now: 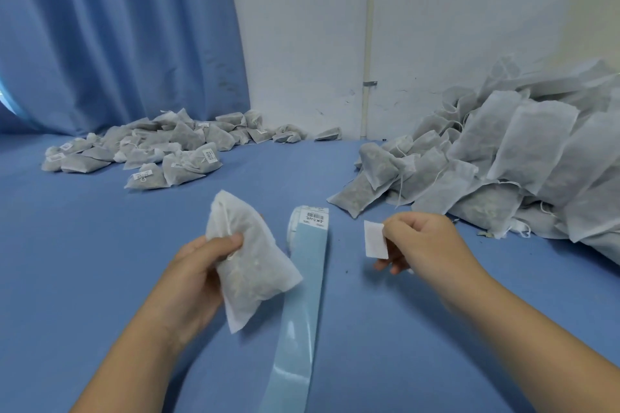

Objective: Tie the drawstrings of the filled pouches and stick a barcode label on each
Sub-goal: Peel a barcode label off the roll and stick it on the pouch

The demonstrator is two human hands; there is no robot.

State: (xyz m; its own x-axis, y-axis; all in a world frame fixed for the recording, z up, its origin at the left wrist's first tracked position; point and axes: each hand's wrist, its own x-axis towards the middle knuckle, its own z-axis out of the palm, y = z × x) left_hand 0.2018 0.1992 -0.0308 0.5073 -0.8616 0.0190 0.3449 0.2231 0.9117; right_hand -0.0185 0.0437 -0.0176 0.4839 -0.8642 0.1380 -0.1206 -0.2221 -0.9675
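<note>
Blue cloth [100, 261]; pouch [250, 265] in left hand [196, 278], label [375, 240] at fingertips [388, 231] of right hand [424, 241]

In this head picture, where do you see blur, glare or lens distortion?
Head view: the right hand pinching the label is slightly motion-blurred, the left hand gripping the pouch is sharper. Head view: the backing strip carries a pale glare streak low down. Head view: the curtain edge bows, a wide-angle effect.

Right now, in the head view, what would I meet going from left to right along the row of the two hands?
left hand → pouch → label backing strip → loose label → right hand
</note>
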